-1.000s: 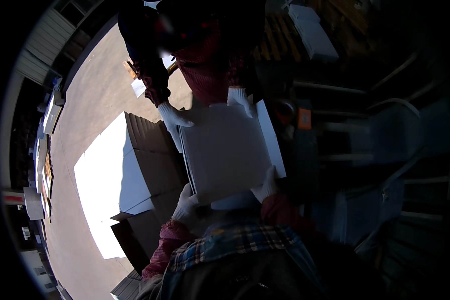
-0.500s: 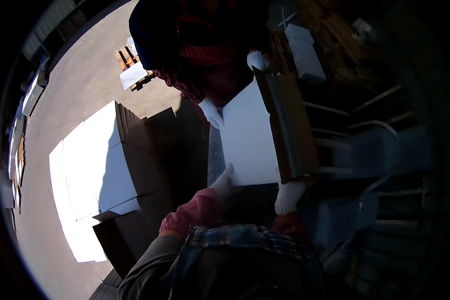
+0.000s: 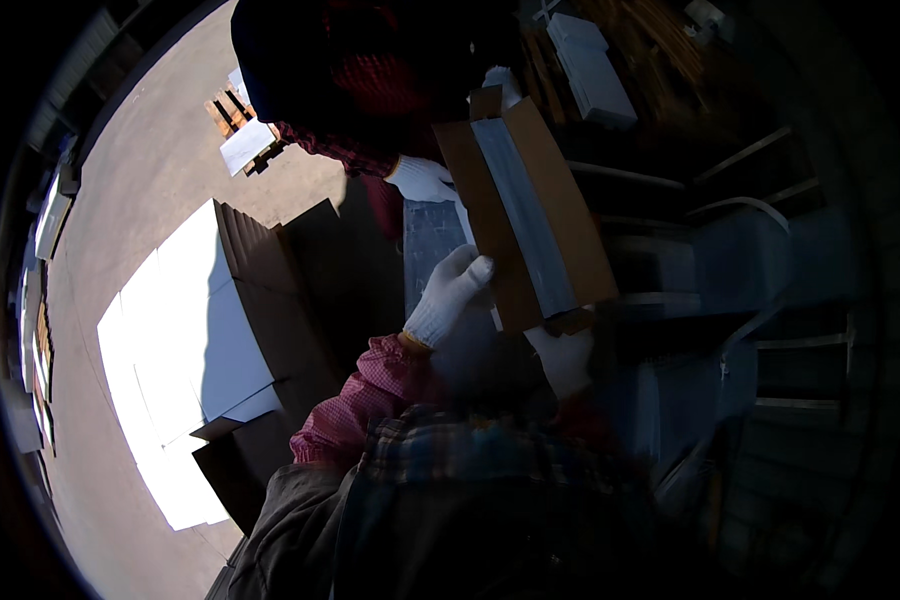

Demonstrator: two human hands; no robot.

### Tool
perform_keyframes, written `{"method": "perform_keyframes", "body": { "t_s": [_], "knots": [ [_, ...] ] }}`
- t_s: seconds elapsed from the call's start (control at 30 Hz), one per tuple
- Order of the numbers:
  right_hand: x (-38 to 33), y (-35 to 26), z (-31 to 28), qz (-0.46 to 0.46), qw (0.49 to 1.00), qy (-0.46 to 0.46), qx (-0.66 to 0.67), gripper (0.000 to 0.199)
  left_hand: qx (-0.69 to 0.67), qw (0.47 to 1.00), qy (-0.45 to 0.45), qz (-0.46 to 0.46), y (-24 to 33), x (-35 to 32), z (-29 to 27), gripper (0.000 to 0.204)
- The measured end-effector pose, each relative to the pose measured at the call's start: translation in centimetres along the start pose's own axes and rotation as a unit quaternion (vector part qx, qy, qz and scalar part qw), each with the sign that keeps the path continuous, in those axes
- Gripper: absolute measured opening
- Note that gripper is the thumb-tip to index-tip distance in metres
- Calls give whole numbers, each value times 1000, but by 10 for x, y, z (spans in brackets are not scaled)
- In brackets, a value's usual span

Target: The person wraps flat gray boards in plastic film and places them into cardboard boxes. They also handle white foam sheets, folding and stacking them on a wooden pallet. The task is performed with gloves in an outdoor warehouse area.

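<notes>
Left of the box (image 3: pixel 528 215) — white stack (image 3: pixel 195 340); opposite — a co-worker (image 3: pixel 375 80).

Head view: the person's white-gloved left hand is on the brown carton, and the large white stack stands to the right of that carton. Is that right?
Not quite: the head view shows the large white stack to the left of the brown carton. The person's white-gloved left hand is on the carton.

Carton (image 3: pixel 525 215) tipped over: brown side now up, white face mostly hidden.
</notes>
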State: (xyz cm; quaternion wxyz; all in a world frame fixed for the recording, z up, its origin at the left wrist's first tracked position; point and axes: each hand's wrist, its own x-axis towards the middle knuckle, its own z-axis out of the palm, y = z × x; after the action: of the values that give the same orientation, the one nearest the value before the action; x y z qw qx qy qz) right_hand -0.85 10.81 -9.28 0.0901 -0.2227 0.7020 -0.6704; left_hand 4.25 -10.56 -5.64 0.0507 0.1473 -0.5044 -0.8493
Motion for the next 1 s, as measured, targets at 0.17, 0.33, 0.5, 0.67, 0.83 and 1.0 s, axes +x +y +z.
{"method": "perform_keyframes", "body": {
  "t_s": [0.17, 0.33, 0.5, 0.67, 0.83, 1.0],
  "knots": [
    [3, -24, -60, 141, 973, -138, 115, 43, 11, 995, 80, -57, 4, 8, 28, 49],
    [14, -48, -40, 162, 964, -43, 204, 44, 17, 994, 86, -60, 10, 4, 32, 46],
    [31, -49, -25, 172, 969, -32, 176, 51, 36, 994, 94, -49, 13, 2, 34, 40],
    [32, -65, 3, 202, 977, 63, 15, 48, 46, 993, 104, -35, 11, 3, 36, 38],
    [25, -48, 9, -35, 960, 70, -271, 47, 108, 983, 144, -41, 17, 10, 51, 33],
    [33, -35, -13, -178, 930, -60, -316, 57, 273, 954, 121, -29, 43, 13, 64, 41]
  ]
}}
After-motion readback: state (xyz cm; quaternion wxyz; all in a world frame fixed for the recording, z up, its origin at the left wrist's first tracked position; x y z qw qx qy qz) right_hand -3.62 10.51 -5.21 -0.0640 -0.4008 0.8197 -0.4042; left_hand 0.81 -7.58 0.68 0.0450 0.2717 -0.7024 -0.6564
